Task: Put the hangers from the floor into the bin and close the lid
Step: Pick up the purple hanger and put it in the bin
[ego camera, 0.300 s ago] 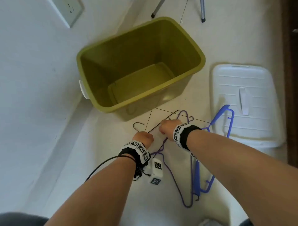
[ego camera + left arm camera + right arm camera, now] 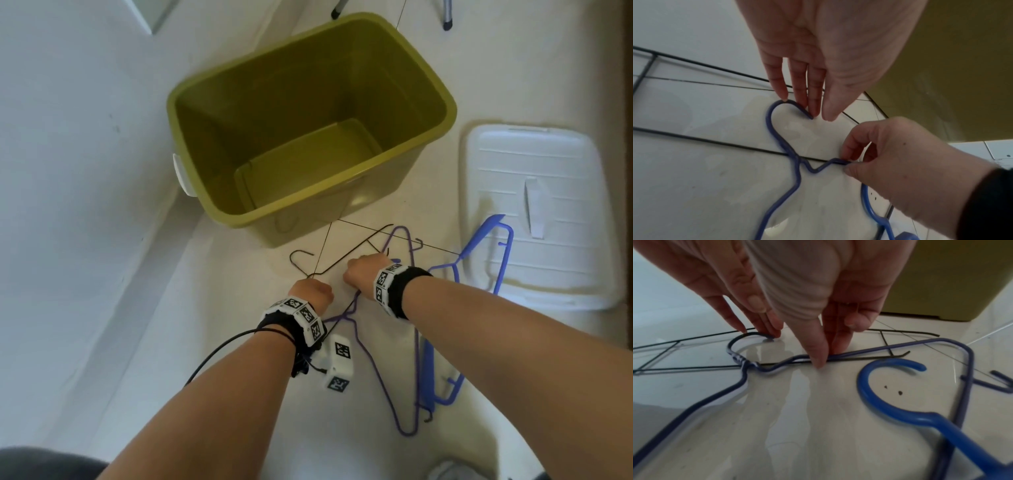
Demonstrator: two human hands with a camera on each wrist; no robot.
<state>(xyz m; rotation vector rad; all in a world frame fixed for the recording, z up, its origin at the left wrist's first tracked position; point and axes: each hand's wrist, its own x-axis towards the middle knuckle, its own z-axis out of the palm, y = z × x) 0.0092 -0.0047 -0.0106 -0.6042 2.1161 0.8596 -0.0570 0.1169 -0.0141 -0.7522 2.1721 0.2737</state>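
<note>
An olive bin (image 2: pixel 274 113) stands open and empty on the pale floor. Its white lid (image 2: pixel 548 192) lies flat to the right. In front of the bin lie a black wire hanger (image 2: pixel 359 245), a purple wire hanger (image 2: pixel 376 373) and a blue plastic hanger (image 2: pixel 426 370), overlapping. My left hand (image 2: pixel 803 110) reaches down with straight fingers, and their tips touch the purple hanger's hook (image 2: pixel 769 123). My right hand (image 2: pixel 846 162) pinches the purple wire just beside the neck, where it crosses the black hanger. The blue hanger's hook (image 2: pixel 865 394) lies close to the right of that hand.
A white wall runs along the left, close to the bin. Two metal legs (image 2: pixel 447 20) stand on the floor behind the bin. A white tagged box (image 2: pixel 339 359) and a black cable hang from my left wrist above the hangers.
</note>
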